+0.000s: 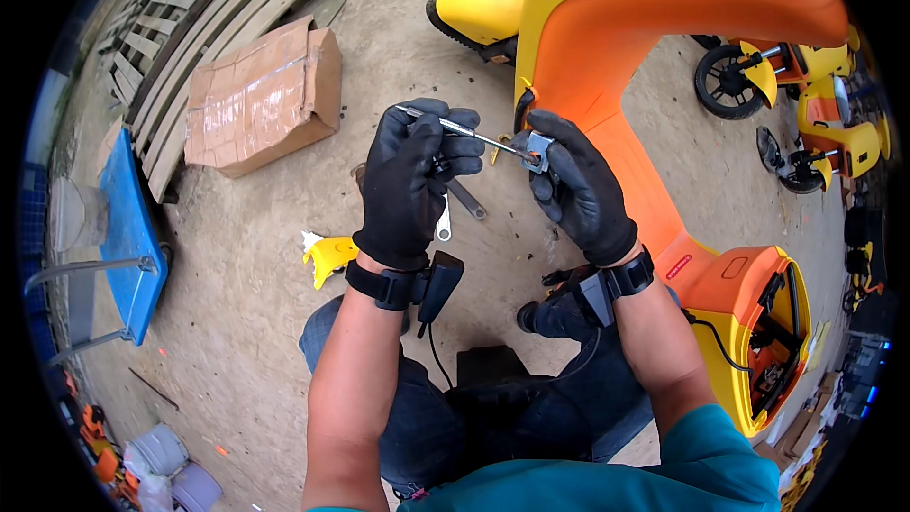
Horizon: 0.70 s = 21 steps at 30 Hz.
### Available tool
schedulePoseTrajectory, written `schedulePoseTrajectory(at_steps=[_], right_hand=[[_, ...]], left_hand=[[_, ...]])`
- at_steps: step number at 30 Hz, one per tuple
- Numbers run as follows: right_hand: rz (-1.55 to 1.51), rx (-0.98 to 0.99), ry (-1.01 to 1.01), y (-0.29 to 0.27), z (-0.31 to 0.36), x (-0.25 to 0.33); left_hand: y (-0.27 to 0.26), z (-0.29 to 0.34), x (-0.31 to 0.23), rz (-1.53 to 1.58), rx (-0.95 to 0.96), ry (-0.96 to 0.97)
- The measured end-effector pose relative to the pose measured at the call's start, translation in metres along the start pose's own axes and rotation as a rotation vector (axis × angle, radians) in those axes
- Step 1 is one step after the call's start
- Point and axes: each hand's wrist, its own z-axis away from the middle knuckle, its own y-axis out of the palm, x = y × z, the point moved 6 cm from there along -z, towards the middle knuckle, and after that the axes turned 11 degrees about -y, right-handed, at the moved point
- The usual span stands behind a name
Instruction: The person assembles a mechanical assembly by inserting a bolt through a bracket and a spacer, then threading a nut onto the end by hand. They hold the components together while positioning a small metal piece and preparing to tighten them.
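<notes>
The left hand (409, 180) wraps its fingers tight around a thin metal tool (464, 131), so the tip stays steady. The right hand (578, 185) pinches a small grey metal part (537, 149) at the tip, just beside the orange scooter body (645, 180).

**Materials and finishes at my hands**

My left hand (409, 180) and right hand (578, 185): matt black knit-cloth gloves. Slim bright-metal screwdriver shaft (455, 128): smooth, shiny. Small grey metal bracket (538, 147): dull sheen. Orange-and-yellow moulded plastic scooter body (654, 19): glossy. Brown cardboard box (261, 95): matt, creased. Concrete floor (246, 256): rough.
</notes>
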Motion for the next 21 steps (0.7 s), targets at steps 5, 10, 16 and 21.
schedulePoseTrajectory(at_steps=[5,10,16,21], right_hand=[[0.089,0.000,0.027,-0.001,-0.001,-0.001],[-0.001,0.003,0.049,0.000,0.000,-0.004],[-0.156,-0.005,0.167,-0.006,0.003,-0.023],[0.085,0.003,0.147,-0.003,0.004,-0.016]], left_hand=[[0.000,0.000,-0.001,-0.019,0.015,0.006],[0.000,0.000,0.000,0.000,0.027,-0.014],[0.000,-0.001,0.004,0.068,0.106,-0.044],[0.000,0.000,0.006,0.096,0.051,-0.078]])
